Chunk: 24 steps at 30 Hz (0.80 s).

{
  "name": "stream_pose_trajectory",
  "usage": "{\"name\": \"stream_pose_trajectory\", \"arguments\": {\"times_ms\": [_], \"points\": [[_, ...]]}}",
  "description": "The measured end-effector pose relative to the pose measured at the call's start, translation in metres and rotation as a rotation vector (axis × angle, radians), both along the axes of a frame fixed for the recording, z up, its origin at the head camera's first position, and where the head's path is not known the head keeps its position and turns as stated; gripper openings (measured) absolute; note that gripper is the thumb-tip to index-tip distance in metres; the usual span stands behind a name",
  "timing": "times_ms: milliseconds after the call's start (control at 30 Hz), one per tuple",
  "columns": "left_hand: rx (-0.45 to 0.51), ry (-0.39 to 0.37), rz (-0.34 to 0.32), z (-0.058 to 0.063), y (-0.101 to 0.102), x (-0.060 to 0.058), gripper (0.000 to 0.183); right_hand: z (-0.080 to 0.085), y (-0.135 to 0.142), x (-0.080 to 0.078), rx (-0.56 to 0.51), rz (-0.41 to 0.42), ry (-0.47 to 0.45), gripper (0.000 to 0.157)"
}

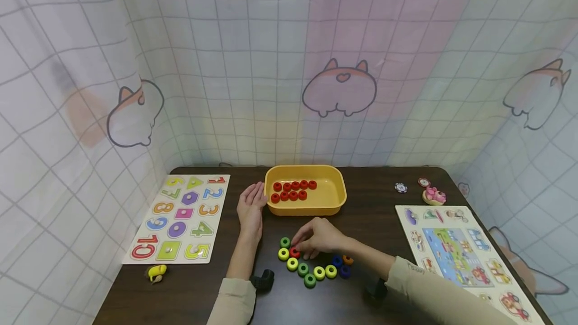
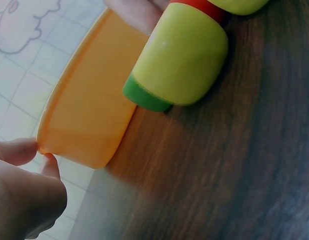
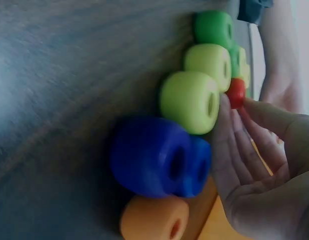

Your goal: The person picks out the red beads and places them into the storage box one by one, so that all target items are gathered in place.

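At the back of the table stands a yellow plastic basin (image 1: 331, 190) with several red beads (image 1: 295, 185) lying in two rows at its left side. My left hand (image 1: 251, 209) is at the basin's left end; in the left wrist view its thumb and a finger pinch the rim. In front of the basin my right hand (image 1: 321, 237) reaches down into a group of loose beads and pinches a red bead (image 3: 236, 93) between thumb and fingers. Around it lie green beads (image 1: 303, 269), yellow beads (image 1: 318, 273), blue beads (image 1: 345, 271) and an orange bead (image 1: 347, 260).
A number-and-shape puzzle board (image 1: 184, 213) lies at the left, with a small yellow toy (image 1: 156, 272) by its front edge. On the right are a picture puzzle board (image 1: 456, 250), a pink toy (image 1: 434, 195) and two chips (image 1: 401, 187). A patterned curtain (image 1: 271, 64) hangs behind the table.
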<state>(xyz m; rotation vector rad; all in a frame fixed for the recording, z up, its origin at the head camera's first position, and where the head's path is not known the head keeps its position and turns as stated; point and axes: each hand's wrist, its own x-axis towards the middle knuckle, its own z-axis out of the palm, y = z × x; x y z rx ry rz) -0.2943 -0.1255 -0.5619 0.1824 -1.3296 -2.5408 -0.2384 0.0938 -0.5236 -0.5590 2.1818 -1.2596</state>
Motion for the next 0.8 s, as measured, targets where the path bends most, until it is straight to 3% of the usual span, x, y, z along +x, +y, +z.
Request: {"name": "stream_pose_trajectory", "arguments": {"times_ms": [133, 433, 600, 800], "points": [[0.006, -0.001, 0.001, -0.002, 0.000, 0.001, 0.052, -0.006, -0.001, 0.002, -0.037, -0.025, -0.043, 0.015], [0.009, -0.006, 0.014, -0.004, 0.001, 0.002, 0.051, 0.000, -0.004, 0.000, -0.090, -0.024, -0.130, 0.016], [0.011, -0.003, 0.001, -0.001, -0.001, 0.003, 0.052, 0.028, -0.006, -0.013, -0.103, -0.028, -0.106, 0.017], [-0.002, -0.002, 0.011, -0.002, 0.000, 0.001, 0.052, 0.066, 0.000, -0.054, -0.107, -0.096, -0.028, 0.020]]}}
